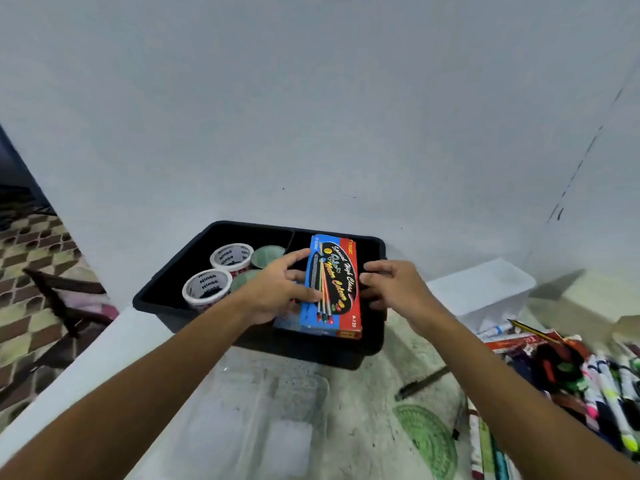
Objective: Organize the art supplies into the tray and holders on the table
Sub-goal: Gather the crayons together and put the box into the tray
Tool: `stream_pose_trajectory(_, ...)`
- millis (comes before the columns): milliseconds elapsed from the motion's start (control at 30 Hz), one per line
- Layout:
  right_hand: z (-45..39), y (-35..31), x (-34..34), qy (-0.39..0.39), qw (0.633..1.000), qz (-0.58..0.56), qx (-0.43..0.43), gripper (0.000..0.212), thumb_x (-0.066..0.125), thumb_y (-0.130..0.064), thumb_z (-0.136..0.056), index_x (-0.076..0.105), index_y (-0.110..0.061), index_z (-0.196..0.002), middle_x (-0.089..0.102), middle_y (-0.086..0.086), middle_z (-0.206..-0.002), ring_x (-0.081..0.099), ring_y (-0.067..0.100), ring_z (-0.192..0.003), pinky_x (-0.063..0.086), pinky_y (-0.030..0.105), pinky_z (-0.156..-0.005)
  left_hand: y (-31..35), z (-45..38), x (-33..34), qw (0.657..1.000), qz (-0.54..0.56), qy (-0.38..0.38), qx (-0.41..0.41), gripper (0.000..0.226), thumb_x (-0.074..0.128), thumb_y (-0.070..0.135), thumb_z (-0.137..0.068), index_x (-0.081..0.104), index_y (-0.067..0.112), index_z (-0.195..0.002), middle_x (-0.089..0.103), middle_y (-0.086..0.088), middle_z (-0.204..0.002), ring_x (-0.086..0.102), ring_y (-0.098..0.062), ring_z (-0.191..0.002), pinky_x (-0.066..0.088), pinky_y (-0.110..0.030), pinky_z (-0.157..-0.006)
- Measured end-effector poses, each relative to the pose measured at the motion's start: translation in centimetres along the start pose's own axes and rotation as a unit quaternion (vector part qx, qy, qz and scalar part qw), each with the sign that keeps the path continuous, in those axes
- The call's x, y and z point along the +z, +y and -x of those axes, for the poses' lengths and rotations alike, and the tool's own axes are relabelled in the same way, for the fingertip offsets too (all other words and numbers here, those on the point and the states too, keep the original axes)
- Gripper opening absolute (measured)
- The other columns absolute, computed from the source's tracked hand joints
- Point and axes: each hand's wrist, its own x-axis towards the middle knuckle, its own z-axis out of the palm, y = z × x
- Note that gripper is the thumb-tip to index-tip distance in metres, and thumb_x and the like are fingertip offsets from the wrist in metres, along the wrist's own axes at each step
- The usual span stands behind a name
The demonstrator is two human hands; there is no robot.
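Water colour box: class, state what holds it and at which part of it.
Both hands hold the water colour box over the black tray: the left hand grips its left long edge, and the right hand its right long edge, fingers curled round the sides.

tray (pixel 166 299): tape rolls (pixel 207 287) in left part | paint box (pixel 332 289) in right part | pens (pixel 609 393) far right on table

One head-worn wide-angle camera looks forward and down from close above the table (pixel 363 368). It faces the far wall (pixel 311 116), the black tray (pixel 162 299) centred, floor at left, edges bent by the lens.
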Motion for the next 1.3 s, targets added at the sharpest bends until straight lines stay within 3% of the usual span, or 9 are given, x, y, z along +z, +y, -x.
stream_pose_trajectory(100, -1.9, 0.9, -0.4, 0.118, 0.985, 0.116, -0.052, 0.028, 0.065, -0.017, -0.091, 0.064, -0.015, -0.119, 0.065, 0.002, -0.116, 0.060, 0.016, -0.103, 0.049, 0.032, -0.090, -0.3, -3.9, -0.3, 0.999, -0.044, -0.004, -0.028, 0.094, 0.068, -0.016, -0.076, 0.025, 0.020, -0.151, 0.064, -0.019, -0.111, 0.070, -0.029, -0.093, 0.061, -0.045, -0.069)
stream_pose_trajectory(267, -2.2, 4.0, 0.0, 0.071, 0.975, 0.203, -0.053, 0.043, 0.063, -0.012, -0.091, 0.054, -0.016, -0.133, 0.047, 0.003, -0.134, 0.047, 0.015, -0.119, 0.036, 0.022, -0.092, -2.3, -7.9, 1.1, 0.989, -0.125, -0.026, -0.072, 0.100, 0.068, -0.019, -0.076, 0.018, 0.018, -0.154, 0.064, -0.019, -0.111, 0.068, -0.033, -0.098, 0.060, -0.046, -0.070)
stream_pose_trajectory(500, -2.7, 5.3, 0.5, 0.099, 0.977, 0.178, -0.058, 0.044, 0.065, -0.006, -0.088, 0.056, -0.014, -0.130, 0.055, 0.002, -0.129, 0.054, 0.020, -0.116, 0.048, 0.040, -0.099, -4.0, -10.3, 1.0, 0.964, -0.248, -0.048, -0.085, 0.109, 0.081, -0.008, -0.067, 0.021, 0.020, -0.153, 0.058, -0.021, -0.127, 0.065, -0.036, -0.105, 0.054, -0.055, -0.087)
stream_pose_trajectory(600, -2.7, 5.7, 0.7, 0.104, 0.978, 0.171, -0.060, 0.040, 0.064, -0.008, -0.089, 0.057, -0.015, -0.128, 0.056, 0.001, -0.127, 0.056, 0.019, -0.112, 0.050, 0.041, -0.097, -3.9, -10.8, 0.3, 0.906, -0.417, -0.066, -0.041, 0.107, 0.091, 0.018, -0.063, 0.029, 0.016, -0.151, 0.053, -0.012, -0.138, 0.055, -0.029, -0.122, 0.048, -0.045, -0.101)
stream_pose_trajectory(733, -2.8, 6.0, 0.8, 0.109, 0.980, 0.156, -0.061, 0.036, 0.064, -0.008, -0.089, 0.059, -0.016, -0.124, 0.057, 0.000, -0.123, 0.059, 0.020, -0.107, 0.052, 0.043, -0.093, -4.0, -10.5, 0.5, 0.761, -0.643, -0.076, 0.040, 0.102, 0.086, 0.048, -0.064, 0.036, 0.020, -0.148, 0.038, -0.007, -0.148, 0.034, -0.027, -0.135, 0.036, -0.041, -0.109)
stream_pose_trajectory(867, -2.7, 6.2, 1.0, 0.115, 0.980, 0.144, -0.069, 0.033, 0.063, -0.007, -0.089, 0.060, -0.015, -0.121, 0.057, -0.004, -0.117, 0.059, 0.020, -0.104, 0.051, 0.044, -0.093, -3.9, -11.2, 0.6, 0.732, -0.666, -0.128, 0.069, 0.116, 0.082, 0.055, -0.065, 0.014, 0.027, -0.155, -0.005, -0.003, -0.163, -0.011, -0.028, -0.148, 0.010, -0.055, -0.119)
stream_pose_trajectory(967, -2.6, 6.4, 1.1, 0.114, 0.981, 0.139, -0.074, 0.032, 0.062, -0.008, -0.090, 0.060, -0.015, -0.121, 0.058, -0.004, -0.116, 0.061, 0.020, -0.101, 0.053, 0.042, -0.090, -4.1, -12.0, 0.5, 0.668, -0.722, -0.168, 0.063, 0.113, 0.073, 0.065, -0.070, 0.008, 0.028, -0.155, -0.011, -0.004, -0.163, -0.020, -0.028, -0.147, -0.004, -0.057, -0.118)
stream_pose_trajectory(1200, -2.7, 7.0, 1.1, 0.114, 0.981, 0.136, -0.083, 0.038, 0.062, -0.010, -0.092, 0.058, -0.011, -0.129, 0.056, 0.000, -0.130, 0.056, 0.023, -0.118, 0.047, 0.044, -0.100, -4.8, -11.3, 0.4, 0.645, -0.739, -0.180, 0.071, 0.106, 0.068, 0.066, -0.074, 0.011, 0.028, -0.155, -0.004, -0.003, -0.163, -0.002, -0.025, -0.150, 0.017, -0.052, -0.119)
stream_pose_trajectory(1300, -2.7, 7.4, 1.2, 0.112, 0.978, 0.154, -0.081, 0.039, 0.059, -0.016, -0.094, 0.056, -0.014, -0.132, 0.050, 0.005, -0.142, 0.049, 0.025, -0.128, 0.043, 0.047, -0.105, -4.4, -10.5, 0.7, 0.667, -0.720, -0.177, 0.072, 0.096, 0.067, 0.061, -0.079, 0.020, 0.025, -0.154, 0.002, -0.004, -0.163, 0.003, -0.025, -0.150, 0.019, -0.048, -0.119)
